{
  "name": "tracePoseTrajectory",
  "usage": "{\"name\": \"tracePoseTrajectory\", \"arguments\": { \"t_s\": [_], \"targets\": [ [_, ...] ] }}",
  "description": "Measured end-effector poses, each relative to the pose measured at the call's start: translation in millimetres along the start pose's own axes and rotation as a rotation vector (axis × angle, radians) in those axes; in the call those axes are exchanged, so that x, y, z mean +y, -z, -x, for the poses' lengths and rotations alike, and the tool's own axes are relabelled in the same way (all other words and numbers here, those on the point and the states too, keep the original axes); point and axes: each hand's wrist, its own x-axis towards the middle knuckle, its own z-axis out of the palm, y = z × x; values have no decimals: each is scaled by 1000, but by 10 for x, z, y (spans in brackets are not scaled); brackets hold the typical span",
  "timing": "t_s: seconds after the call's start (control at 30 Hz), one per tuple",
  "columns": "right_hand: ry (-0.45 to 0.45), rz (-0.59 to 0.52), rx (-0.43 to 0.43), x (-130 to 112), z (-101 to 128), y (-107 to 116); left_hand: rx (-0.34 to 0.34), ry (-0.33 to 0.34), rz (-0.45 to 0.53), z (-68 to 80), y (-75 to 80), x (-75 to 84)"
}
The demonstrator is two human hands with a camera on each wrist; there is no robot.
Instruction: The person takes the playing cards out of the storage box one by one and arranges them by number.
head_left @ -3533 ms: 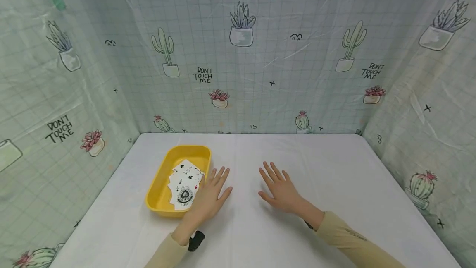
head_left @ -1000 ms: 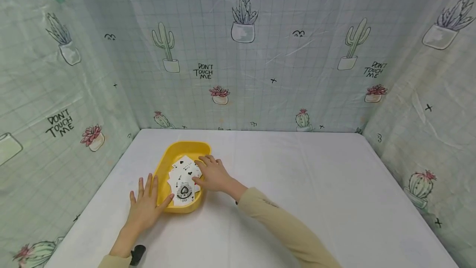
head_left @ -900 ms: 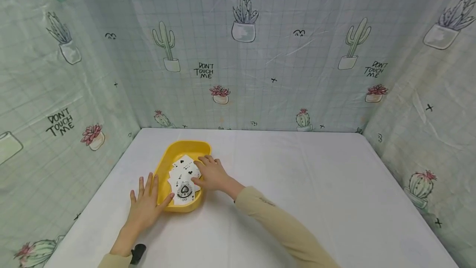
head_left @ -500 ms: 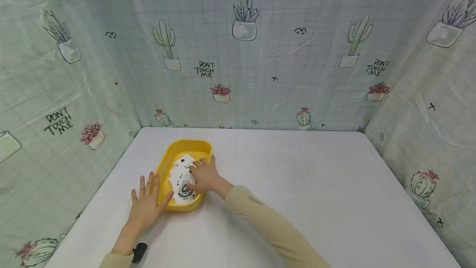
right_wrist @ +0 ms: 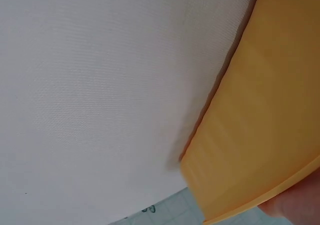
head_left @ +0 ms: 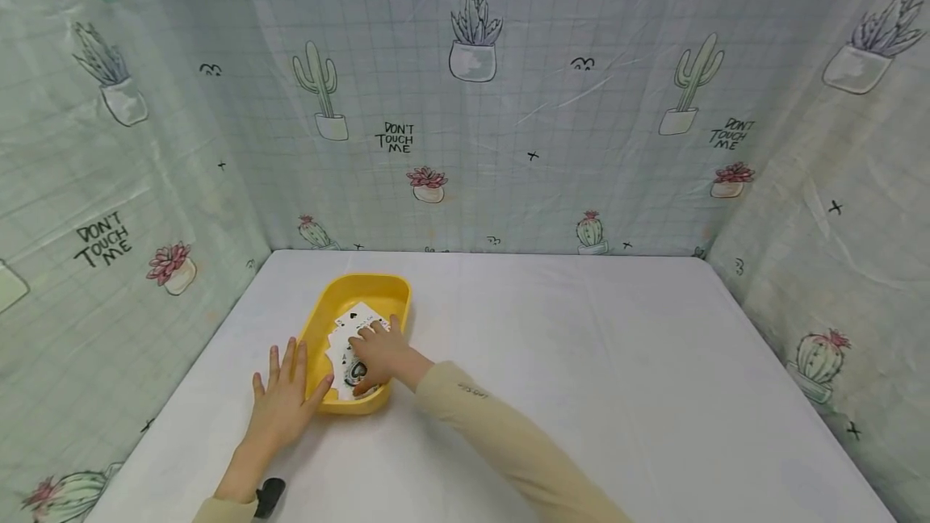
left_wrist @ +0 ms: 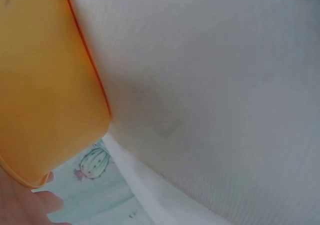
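Observation:
A yellow plastic tray (head_left: 356,287) lies on the left part of the white table. In it are several loosely overlapped playing cards (head_left: 341,337), with an ace of spades uppermost toward the near end. My right hand (head_left: 383,355) reaches over the tray's right rim, fingers and thumb spread and bent down onto the cards, partly hiding them. At the tray's left side, my left hand (head_left: 282,406) has its fingers extended, the thumb over the near-left rim. Both wrist views show the tray's outer wall (left_wrist: 50,75), with parts of the fingers at its rim (right_wrist: 295,185).
The white-covered table (head_left: 567,361) stretches off to the right of the tray. A hanging cloth (head_left: 508,119) printed with cacti encloses the back and both sides. A black wrist device (head_left: 270,497) sits at the left cuff.
Both hands first hovered mid-table and by the tray; the left has gone to the tray's left side. My right hand has moved left over the rim, farther across the cards in the last second.

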Motion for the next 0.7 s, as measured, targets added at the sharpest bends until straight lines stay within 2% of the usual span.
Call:
{"name": "tracePoseTrajectory", "arguments": {
  "t_s": [0.33, 0.7],
  "targets": [
    [-5, 85, -19, -70, -37, -29, -2, 4, 7, 13, 11, 5],
    [6, 92, -24, -77, -36, -40, -8, 8, 16, 18, 11, 5]
  ]
}}
